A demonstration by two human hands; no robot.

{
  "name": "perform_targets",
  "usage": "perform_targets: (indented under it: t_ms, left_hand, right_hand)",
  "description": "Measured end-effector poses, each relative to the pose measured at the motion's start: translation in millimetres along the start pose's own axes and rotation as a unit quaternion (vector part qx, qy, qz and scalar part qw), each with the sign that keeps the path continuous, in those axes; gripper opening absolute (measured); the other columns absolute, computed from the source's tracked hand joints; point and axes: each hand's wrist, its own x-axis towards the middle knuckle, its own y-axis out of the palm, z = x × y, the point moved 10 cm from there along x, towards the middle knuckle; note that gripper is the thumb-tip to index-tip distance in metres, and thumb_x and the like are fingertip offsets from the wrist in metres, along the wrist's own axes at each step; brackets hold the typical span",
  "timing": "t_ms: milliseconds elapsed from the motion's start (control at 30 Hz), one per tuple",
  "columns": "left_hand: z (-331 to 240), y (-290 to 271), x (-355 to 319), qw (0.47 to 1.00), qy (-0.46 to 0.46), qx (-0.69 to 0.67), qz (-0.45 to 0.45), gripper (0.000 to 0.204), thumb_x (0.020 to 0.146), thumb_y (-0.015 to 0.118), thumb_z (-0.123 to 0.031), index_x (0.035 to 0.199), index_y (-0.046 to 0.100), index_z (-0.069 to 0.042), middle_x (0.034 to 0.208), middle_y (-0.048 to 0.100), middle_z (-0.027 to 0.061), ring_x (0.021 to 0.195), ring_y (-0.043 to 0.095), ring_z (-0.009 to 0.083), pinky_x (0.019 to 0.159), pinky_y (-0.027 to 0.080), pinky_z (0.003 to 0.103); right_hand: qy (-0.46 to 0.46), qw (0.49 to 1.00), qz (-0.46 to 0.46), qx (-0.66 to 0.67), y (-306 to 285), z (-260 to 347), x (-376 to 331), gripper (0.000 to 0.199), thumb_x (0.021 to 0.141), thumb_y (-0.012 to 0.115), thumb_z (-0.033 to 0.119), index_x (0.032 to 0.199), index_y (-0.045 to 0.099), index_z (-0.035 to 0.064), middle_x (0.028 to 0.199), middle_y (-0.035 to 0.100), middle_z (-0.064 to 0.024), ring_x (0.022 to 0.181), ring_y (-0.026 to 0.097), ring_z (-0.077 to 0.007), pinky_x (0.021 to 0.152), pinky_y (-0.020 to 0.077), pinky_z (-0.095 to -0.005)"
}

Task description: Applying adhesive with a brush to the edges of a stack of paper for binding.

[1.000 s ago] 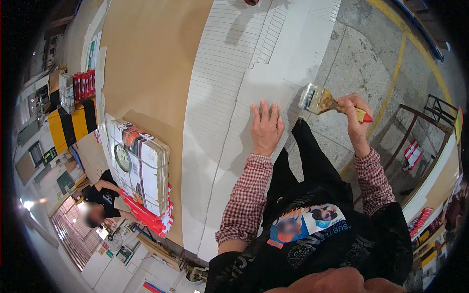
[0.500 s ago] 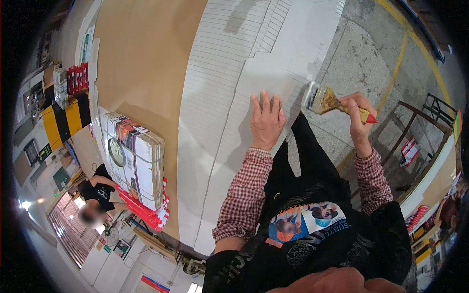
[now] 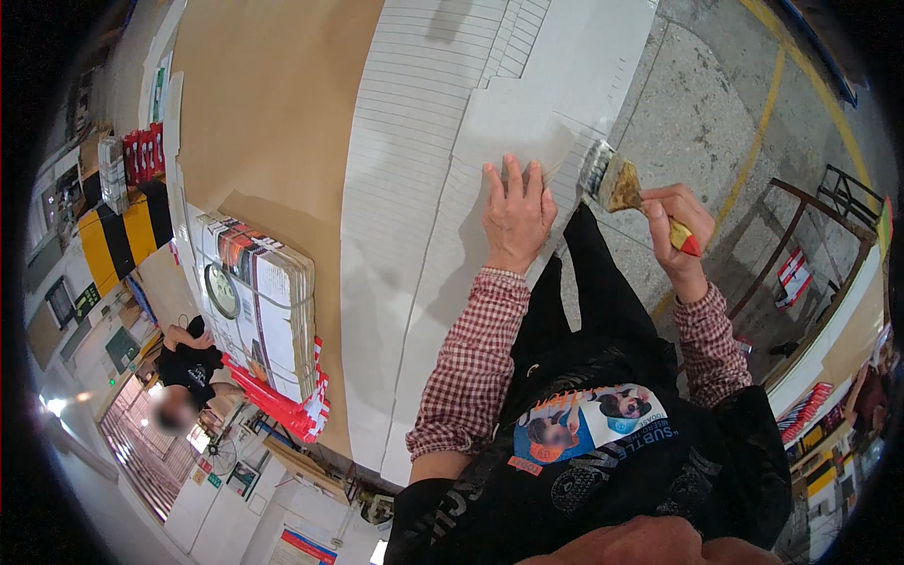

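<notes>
My right hand (image 3: 680, 235) grips a flat paintbrush (image 3: 621, 185) by its yellow handle with a red end. The worn bristles point up and left, at the right edge of overlapping white sheets (image 3: 414, 160). Whether the bristle tips touch the sheets I cannot tell. Flat on those sheets, fingers spread and pointing away from me, lies my left hand (image 3: 515, 221). The sheets are laid in staggered rows, so their many edges show as close parallel lines. Both my forearms wear red-and-white checked sleeves.
Left of the sheets lies a brown board (image 3: 273, 104). A strapped bundle of printed sheets (image 3: 266, 306) rests on red-and-white packages (image 3: 282, 405). Farther left, a person in black (image 3: 191, 369) is near a fan. A metal frame (image 3: 810, 202) stands on the concrete floor (image 3: 692, 104) to the right.
The brush has shifted slightly and its handle now slants more steeply down toward me. My right hand has moved a little left and lower. My left hand stays on the sheets.
</notes>
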Motion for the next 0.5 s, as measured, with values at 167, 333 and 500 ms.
perform_targets:
  t_ms: [167,333,500]
  left_hand:
    - [-1.5,-1.4,-0.9,1.0,0.006,0.004,-0.012,0.039,0.086,0.053,-0.024,0.121,0.058,-0.009,0.126,0.051,0.0234,0.112,0.047,0.0512,0.085,0.05,0.047]
    - [-2.8,-0.5,-2.5,1.0,0.01,0.01,-0.027,0.039,0.085,0.054,-0.026,0.12,0.058,-0.008,0.125,0.052,0.023,0.112,0.047,0.0513,0.082,0.051,0.047]
    - [5.6,8.5,-28.3,0.999,-0.045,-0.003,-0.006,0.07,0.082,0.062,-0.042,0.138,0.039,-0.005,0.144,0.027,0.0284,0.131,0.027,0.0491,0.103,0.031,0.054]
  right_hand:
    - [-0.004,1.0,-0.027,-0.002,-3.0,1.9,-9.1,0.013,0.082,0.058,0.003,0.07,0.059,-0.0021,0.077,0.065,-0.013,0.061,0.06,-0.0168,0.054,0.0457,-0.0251]
    - [0.015,1.0,0.01,-0.007,4.9,9.5,-25.7,0.016,0.083,0.057,0.005,0.07,0.06,-0.0024,0.077,0.066,-0.0146,0.061,0.061,-0.0176,0.055,0.0462,-0.0256]
    - [0.03,0.999,-0.043,-0.002,-13.1,8.8,-36.0,0.016,0.084,0.056,0.006,0.071,0.061,-0.0025,0.077,0.066,-0.0145,0.063,0.061,-0.0176,0.056,0.0465,-0.0264]
